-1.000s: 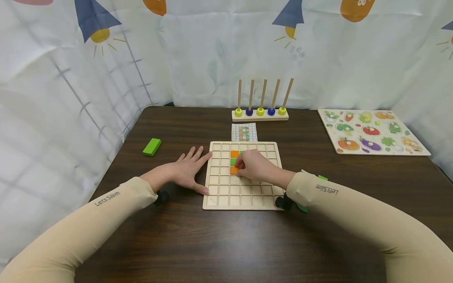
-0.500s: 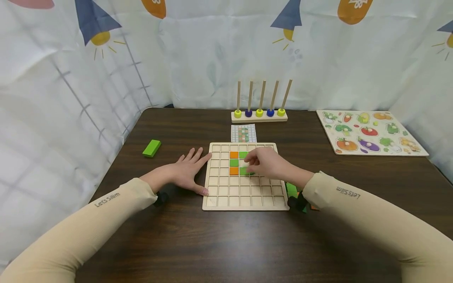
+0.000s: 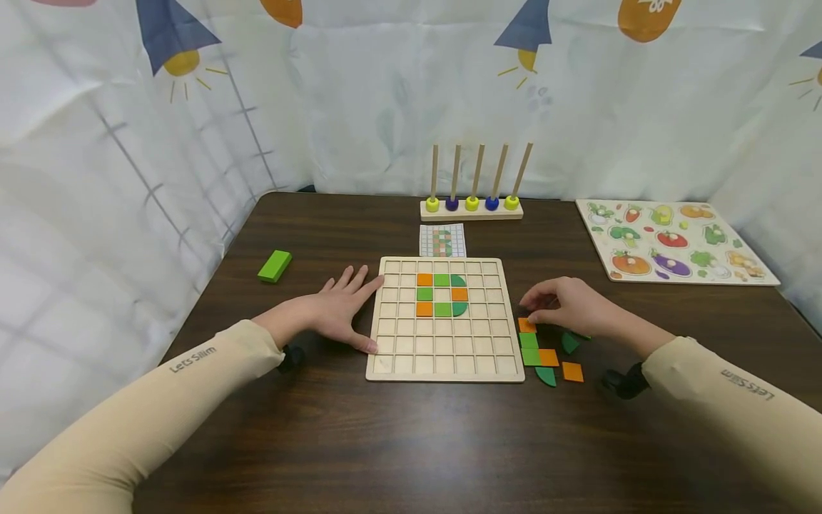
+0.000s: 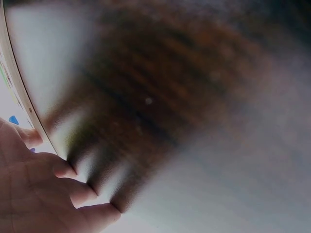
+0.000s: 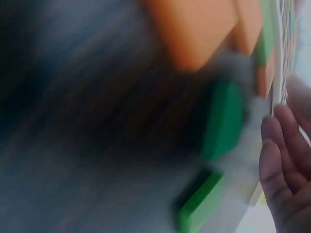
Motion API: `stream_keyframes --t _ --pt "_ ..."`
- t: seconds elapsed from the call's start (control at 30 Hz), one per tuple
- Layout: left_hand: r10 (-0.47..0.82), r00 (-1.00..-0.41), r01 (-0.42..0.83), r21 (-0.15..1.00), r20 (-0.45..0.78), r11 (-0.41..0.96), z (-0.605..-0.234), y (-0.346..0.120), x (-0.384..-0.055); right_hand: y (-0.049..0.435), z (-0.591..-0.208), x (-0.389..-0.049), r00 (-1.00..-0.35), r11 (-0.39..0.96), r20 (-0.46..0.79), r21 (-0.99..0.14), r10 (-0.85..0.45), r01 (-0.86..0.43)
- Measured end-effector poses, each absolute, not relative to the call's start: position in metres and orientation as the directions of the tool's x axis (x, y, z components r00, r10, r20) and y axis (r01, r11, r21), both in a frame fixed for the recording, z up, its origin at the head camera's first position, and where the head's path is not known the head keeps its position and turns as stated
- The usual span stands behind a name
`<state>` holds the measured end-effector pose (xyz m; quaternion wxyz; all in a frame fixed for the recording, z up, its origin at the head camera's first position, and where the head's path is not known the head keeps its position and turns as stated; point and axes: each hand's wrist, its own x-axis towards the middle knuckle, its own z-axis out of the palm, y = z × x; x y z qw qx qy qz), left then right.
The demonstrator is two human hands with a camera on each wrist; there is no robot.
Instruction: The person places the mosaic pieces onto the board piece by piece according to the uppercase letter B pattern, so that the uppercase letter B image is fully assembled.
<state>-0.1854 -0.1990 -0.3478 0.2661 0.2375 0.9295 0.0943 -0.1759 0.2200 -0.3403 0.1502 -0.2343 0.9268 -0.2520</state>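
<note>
A square wooden grid board (image 3: 422, 367) lies on the table. Set in its upper cells are orange and green square tiles and two dark green quarter-round tiles (image 3: 459, 309), forming a ring round one bare cell. My left hand (image 3: 335, 310) lies with spread fingers at the board's left edge, thumb and index finger touching the rim. Beyond the right edge, my right hand (image 3: 571, 305) hovers with loosely bent fingers. Its thumb comes close over an orange square tile (image 3: 526, 325). In the right wrist view, the fingers (image 5: 286, 141) show nothing between them.
Several loose tiles (image 3: 529, 341) lie right of the board. Behind it are a small pattern card (image 3: 442, 241) and a peg stand with rings (image 3: 472, 212). A vegetable puzzle board (image 3: 681, 243) is at the back right, a green block (image 3: 275, 266) at the left.
My right hand has left the board's grid and moved right to the loose tiles. An orange tile and quarter-round tiles now show in the column it covered. My left hand stays put.
</note>
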Motion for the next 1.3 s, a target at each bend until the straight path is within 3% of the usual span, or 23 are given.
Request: stream_keyframes --t 0.17,0.47,0.73,0.97,1.3 --pt "0.491 -0.746 0.388 0.307 -0.449 0.869 -0.347 -0.199 -0.184 0.237 -0.343 -0.168 -0.822 0.748 -0.158 -0.533 -0.547 -0.395" --pt "0.497 -0.745 0.393 0.310 -0.445 0.866 -0.345 -0.197 -0.183 0.278 -0.345 -0.163 -0.907 0.827 -0.132 -0.478 -0.401 -0.296" --pt "0.491 -0.747 0.389 0.305 -0.448 0.869 -0.344 -0.197 -0.183 0.312 -0.349 -0.157 -0.875 0.799 -0.215 -0.541 -0.433 -0.262" --pt "0.491 -0.748 0.388 0.305 -0.446 0.870 -0.345 -0.197 -0.183 0.311 -0.355 -0.158 -0.877 0.806 -0.189 -0.512 -0.442 -0.296" --pt "0.493 -0.746 0.394 0.300 -0.448 0.869 -0.345 -0.197 -0.183 0.302 -0.350 -0.167 -0.901 0.855 -0.225 -0.462 -0.370 -0.236"
